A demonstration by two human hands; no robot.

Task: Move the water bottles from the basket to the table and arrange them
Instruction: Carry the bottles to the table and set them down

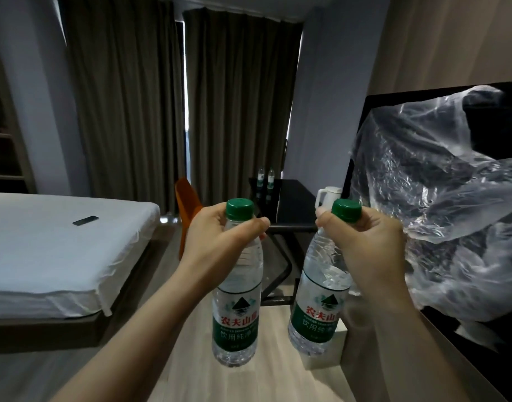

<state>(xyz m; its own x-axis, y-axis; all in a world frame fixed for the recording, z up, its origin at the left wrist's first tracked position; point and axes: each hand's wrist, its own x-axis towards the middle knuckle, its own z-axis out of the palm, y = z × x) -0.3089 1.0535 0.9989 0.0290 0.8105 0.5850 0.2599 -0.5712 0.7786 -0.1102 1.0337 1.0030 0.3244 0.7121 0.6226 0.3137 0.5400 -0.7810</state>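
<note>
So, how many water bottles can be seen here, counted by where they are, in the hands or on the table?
Held in hands: 2, one in the left hand (left bottle), one in the right hand (right bottle)
Standing on the dark table: 2 (far bottles and)
Total: 4

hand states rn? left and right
Left hand: closed around the neck of a green-capped water bottle.
Right hand: closed around the neck of a second green-capped water bottle.
</note>
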